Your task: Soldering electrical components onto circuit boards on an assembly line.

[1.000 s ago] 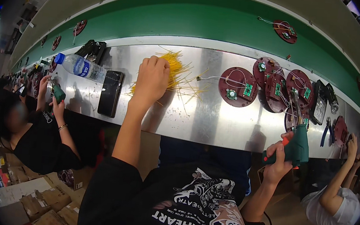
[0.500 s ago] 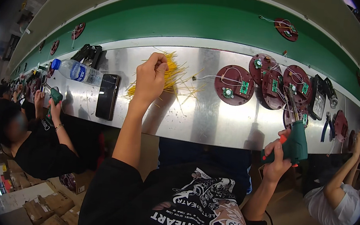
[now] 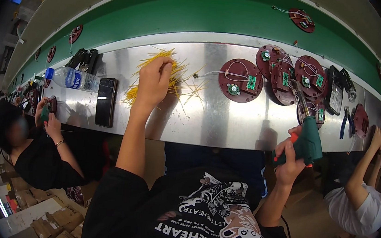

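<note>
My left hand (image 3: 154, 83) is over a loose pile of thin yellow wires (image 3: 175, 82), its fingers pinched together. Whatever is between the fingertips is too small or hidden to make out. In my right hand (image 3: 289, 162) is a green soldering gun (image 3: 311, 140) with an orange trigger, its long metal tip pointing up and away. That tip reaches over the cluster of dark red discs (image 3: 283, 86), which overlap one another and carry small green circuit boards and white wires. A single dark red disc (image 3: 226, 83) lies apart between the pile and that cluster, its wires stretching left.
Left of the pile lie a black phone (image 3: 106, 103) and a water bottle (image 3: 71, 77) on its side. Pliers (image 3: 344, 122) and a clear-topped black case (image 3: 333, 94) are at the right. A green strip (image 3: 201, 20) backs the metal bench. Co-workers sit on both sides.
The view has shifted slightly, so the bench items sit a little further left. My left hand stays pinched at the wire pile. The soldering gun remains in my right hand.
</note>
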`<state>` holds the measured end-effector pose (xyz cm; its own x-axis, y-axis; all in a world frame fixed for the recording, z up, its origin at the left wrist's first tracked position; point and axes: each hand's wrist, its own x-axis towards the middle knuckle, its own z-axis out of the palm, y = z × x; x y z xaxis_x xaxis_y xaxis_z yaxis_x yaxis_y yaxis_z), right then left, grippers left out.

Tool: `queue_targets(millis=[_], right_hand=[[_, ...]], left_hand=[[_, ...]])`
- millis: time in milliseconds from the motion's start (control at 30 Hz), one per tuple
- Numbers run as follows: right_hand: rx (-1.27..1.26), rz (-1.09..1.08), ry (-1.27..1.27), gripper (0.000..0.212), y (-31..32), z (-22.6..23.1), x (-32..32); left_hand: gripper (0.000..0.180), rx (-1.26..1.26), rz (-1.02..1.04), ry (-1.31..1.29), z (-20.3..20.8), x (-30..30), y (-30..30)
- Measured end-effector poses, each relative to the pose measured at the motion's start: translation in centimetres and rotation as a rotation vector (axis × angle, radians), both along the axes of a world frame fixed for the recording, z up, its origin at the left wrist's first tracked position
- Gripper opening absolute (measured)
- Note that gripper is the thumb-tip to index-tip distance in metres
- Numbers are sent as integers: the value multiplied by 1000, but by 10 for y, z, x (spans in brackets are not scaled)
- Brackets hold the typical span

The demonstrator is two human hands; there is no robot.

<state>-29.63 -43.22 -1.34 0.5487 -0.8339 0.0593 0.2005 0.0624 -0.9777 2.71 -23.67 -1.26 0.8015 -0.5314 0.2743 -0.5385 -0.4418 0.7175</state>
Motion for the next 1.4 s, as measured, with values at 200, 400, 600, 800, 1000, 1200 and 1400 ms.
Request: queue_targets(millis=[200, 400, 600, 800, 1000, 1200, 1400], right_hand=[[-18, 43, 22, 43, -1, 1, -3], [-64, 113, 76, 36, -3, -8, -10], [-223, 170, 67, 35, 7, -12, -1], [-261, 236, 105, 34, 9, -11, 3], [-92, 159, 99, 28, 15, -4, 14], [-61, 105, 129, 26, 19, -2, 14], [-175, 219, 129, 30, 16, -10, 11]], left_hand=[[11, 11, -12, -519, 2, 1, -4], [9, -42, -107, -568, 10, -21, -26], [9, -119, -357, -404, -8, -75, -76], [6, -134, -320, -412, -26, -86, -100], [5, 4, -292, -392, -24, -97, -105], [7, -69, -279, -314, -30, -93, -109], [5, -136, -272, -305, -36, -92, -108]])
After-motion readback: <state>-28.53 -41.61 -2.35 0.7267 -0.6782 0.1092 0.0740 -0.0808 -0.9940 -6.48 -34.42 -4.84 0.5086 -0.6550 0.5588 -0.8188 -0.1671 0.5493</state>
